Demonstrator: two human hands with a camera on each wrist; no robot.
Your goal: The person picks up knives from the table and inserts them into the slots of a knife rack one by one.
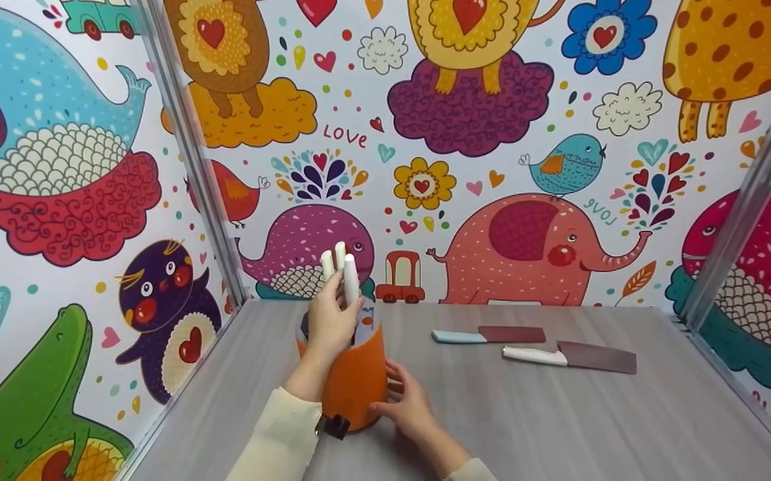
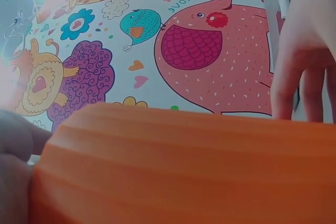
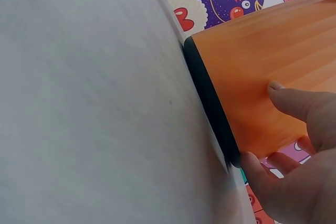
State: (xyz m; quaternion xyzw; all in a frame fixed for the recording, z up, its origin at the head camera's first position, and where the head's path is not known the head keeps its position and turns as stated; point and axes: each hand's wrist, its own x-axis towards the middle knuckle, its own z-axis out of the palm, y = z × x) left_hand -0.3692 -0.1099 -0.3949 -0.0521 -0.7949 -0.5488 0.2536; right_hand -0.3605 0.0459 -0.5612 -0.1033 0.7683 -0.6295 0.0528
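Observation:
An orange knife holder [image 1: 355, 384] with a dark base stands upright on the table. Several white handles [image 1: 351, 277] rise from its top, apparently of knives. My left hand [image 1: 332, 324] is at the holder's mouth, thumb and fingers pinching a white handle; the blades below are hidden. In the left wrist view, only blurred fingers [image 2: 16, 153] show beside the orange wall. My right hand [image 1: 409, 401] holds the holder's lower right side. The right wrist view has its thumb [image 3: 294, 100] on the orange face and the other fingers around the side near the black base [image 3: 212, 103].
To the right on the grey table [image 1: 526, 427] lie a knife with a pale blue handle [image 1: 457, 337] and a cleaver with a white handle [image 1: 536, 356], both with brownish blades. A small black piece [image 1: 337, 426] sits at the holder's foot. Cartoon-printed walls [image 1: 385, 167] enclose the table.

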